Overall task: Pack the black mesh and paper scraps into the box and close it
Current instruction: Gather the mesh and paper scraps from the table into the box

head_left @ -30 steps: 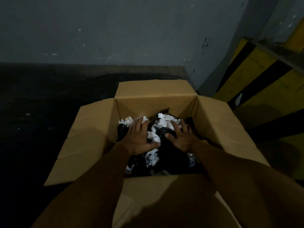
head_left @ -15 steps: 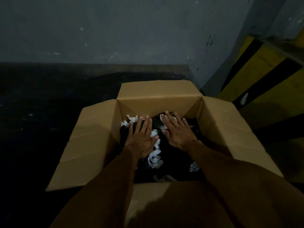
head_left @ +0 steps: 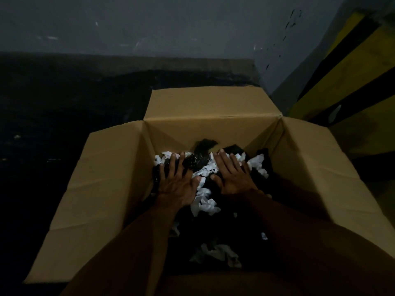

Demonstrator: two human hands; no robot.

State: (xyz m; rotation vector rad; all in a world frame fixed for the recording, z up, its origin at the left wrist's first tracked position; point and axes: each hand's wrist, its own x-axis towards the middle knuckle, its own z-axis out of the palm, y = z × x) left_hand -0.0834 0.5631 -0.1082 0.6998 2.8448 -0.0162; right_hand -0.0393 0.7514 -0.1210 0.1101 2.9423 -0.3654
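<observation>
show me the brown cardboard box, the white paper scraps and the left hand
brown cardboard box (head_left: 211,107): head view, on the upright far flap.
white paper scraps (head_left: 205,205): head view, on the crumpled clump between the wrists.
left hand (head_left: 177,184): head view, on the back of the hand, pressed flat on the contents.

Tan box (head_left: 119,189), black mesh (head_left: 201,161) + white paper scraps (head_left: 205,202) inside, dim light.
Cardboard plain tan, no print, flaps same shade; mesh black w/ faint glossy flecks, scraps bright white up top, greyer nr the front edge. Wall (head_left: 171,26) behind is dull blue-grey w/ pale scuffs & a few black specks at right. Floor (head_left: 53,99) nearly black. Right side: post (head_left: 352,67) w/ yellow/black diagonal stripes, one small white patch on a black band.
</observation>
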